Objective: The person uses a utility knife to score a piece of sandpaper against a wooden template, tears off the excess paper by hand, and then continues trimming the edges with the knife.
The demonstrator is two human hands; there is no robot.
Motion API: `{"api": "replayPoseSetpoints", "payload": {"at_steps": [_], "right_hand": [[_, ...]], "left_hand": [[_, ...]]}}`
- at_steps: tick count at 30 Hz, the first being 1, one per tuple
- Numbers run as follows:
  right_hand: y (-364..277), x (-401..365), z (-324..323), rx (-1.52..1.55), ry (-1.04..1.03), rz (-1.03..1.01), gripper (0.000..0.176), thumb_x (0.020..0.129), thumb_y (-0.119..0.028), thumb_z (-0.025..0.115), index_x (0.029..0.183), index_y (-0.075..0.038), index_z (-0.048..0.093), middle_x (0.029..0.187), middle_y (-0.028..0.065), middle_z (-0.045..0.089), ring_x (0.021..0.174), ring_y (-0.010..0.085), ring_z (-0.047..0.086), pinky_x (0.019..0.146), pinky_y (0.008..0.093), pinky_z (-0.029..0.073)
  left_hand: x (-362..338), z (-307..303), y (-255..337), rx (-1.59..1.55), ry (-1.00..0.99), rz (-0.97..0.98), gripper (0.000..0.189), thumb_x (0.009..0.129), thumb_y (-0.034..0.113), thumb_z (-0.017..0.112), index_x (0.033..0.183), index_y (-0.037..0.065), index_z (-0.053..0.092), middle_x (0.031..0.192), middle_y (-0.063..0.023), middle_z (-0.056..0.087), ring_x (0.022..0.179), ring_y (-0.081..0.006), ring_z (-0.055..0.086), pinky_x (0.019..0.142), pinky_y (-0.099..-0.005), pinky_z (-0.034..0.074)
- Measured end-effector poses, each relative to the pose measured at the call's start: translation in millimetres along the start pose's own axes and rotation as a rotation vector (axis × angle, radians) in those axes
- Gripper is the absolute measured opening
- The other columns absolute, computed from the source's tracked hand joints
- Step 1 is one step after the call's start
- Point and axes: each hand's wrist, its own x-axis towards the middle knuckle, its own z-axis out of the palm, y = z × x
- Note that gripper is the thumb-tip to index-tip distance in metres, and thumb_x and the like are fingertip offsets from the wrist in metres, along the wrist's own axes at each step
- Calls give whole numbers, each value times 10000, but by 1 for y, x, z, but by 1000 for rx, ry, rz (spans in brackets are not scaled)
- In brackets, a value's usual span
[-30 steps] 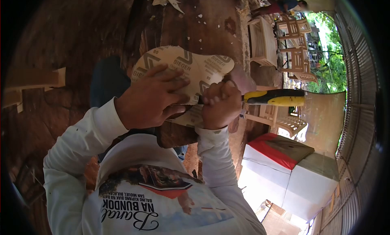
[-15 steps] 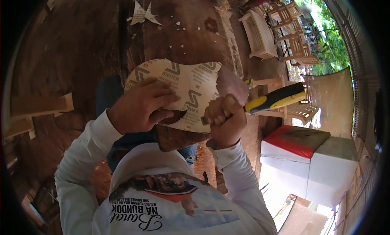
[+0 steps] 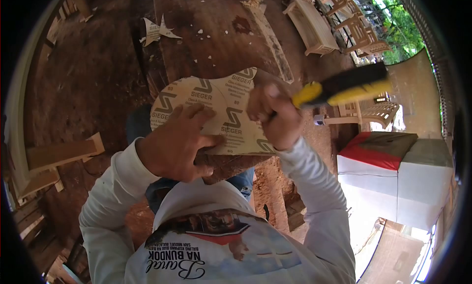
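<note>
A sheet of sandpaper with SIEGER print on its back lies over a dark wooden piece. My left hand rests on the sheet's left part, fingers spread, with the thumb near the lower edge. My right hand is closed around the lower end of a yellow and black handled tool at the sheet's right edge. The handle points up to the right and is blurred. The tool's working end is hidden by the fingers.
Torn sandpaper scraps and small pale bits lie beyond the sheet. A wooden bench and chairs stand at upper right. A white box-like object with a red cover is at right. Wooden boards are at left.
My right hand and the tool have moved up along the sheet's right edge, away from my body. My left hand has shifted lower on the sheet. The whole view has shifted slightly.
</note>
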Motion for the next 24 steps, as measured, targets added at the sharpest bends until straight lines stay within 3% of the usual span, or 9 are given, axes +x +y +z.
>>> {"api": "replayPoseSetpoints", "payload": {"at_steps": [5,12,18,24], "right_hand": [[33,10,14,111,97,54,439,1052,-318,577,711,-105,401,611,21,369,548,160,394,546,335,365],[56,3,5,186,131,43,413,1007,-393,536,736,-129,370,656,24,385,610,163,375,621,331,377],[58,-1,4,201,164,90,411,995,-401,560,742,-130,385,658,31,410,624,171,405,634,339,387],[58,9,-3,322,158,117,412,1037,-336,595,747,-97,427,654,43,446,595,155,429,632,322,413]], "left_hand": [[-5,22,12,109,101,-74,595,864,485,803,1338,132,735,1527,-254,480,1416,-512,444,1162,-644,366],[6,24,19,102,167,-235,650,889,342,802,1459,110,591,1470,-197,554,1376,-399,520,1128,-585,408],[12,32,11,62,257,-231,384,895,196,797,1248,75,704,1371,-160,649,1291,-366,602,1078,-481,487],[5,50,11,40,447,-249,295,934,218,777,1194,88,723,1354,-170,692,1316,-397,635,1058,-581,509]]}}
